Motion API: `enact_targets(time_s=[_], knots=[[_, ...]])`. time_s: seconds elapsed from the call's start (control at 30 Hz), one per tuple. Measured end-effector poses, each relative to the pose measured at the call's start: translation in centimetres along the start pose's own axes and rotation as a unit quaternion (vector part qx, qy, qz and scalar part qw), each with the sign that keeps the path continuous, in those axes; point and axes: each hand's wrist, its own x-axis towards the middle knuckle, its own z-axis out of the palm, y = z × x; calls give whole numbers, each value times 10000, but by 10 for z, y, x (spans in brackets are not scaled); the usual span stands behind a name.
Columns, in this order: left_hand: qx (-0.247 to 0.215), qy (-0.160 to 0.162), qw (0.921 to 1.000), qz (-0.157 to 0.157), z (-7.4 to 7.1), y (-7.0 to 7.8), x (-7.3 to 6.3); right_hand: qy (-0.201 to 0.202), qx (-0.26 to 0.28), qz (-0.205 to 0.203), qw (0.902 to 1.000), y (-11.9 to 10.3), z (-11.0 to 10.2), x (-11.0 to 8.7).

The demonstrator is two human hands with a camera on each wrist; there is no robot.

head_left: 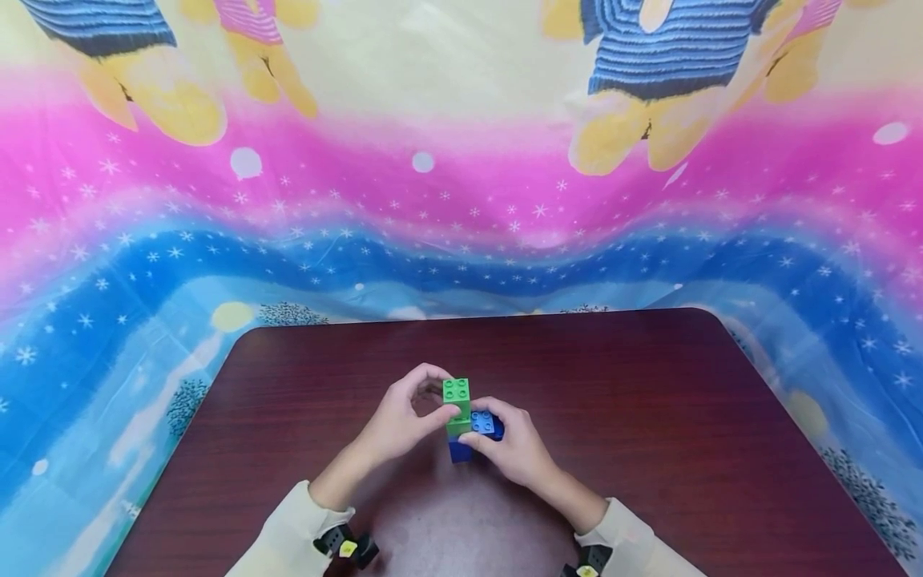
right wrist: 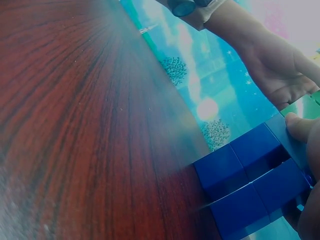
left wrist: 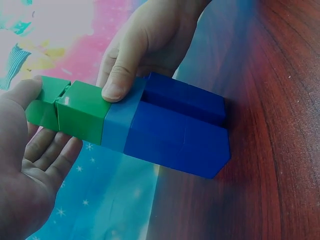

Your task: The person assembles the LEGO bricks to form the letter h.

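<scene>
A small tower of toy building bricks stands on the table between my hands. My left hand (head_left: 404, 417) pinches the top green brick (head_left: 456, 389) between thumb and fingers. A narrow gap with studs showing separates it from the lower green brick (left wrist: 82, 111) in the left wrist view. Below that comes a light blue brick (left wrist: 120, 120), where my right hand (head_left: 515, 441) grips, its thumb on the front face. Two dark blue brick columns (left wrist: 177, 137) form the bottom, side by side with a slot between them. A light blue studded top (head_left: 481, 422) shows beside the green bricks.
The dark red wood-grain table (head_left: 613, 377) has rounded far corners. A printed cloth (head_left: 461, 184) in pink, blue and cream hangs behind it and around its sides. Black straps with devices (head_left: 346, 545) sit on both wrists over pale sleeves.
</scene>
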Motion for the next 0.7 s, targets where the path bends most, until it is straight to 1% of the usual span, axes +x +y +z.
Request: enact_targets(time_s=[0.17, 0.37, 0.7], knots=[[-71, 46, 10000, -24, 1, -1, -1, -6, 19, -27, 10000, 0, 0, 0], [-105, 5, 9999, -76, 0, 0, -1, -6, 18, -39, 10000, -1, 0, 0], [-143, 28, 9999, -50, 1, -1, -3, 28, 2, -46, 10000, 2, 1, -1]])
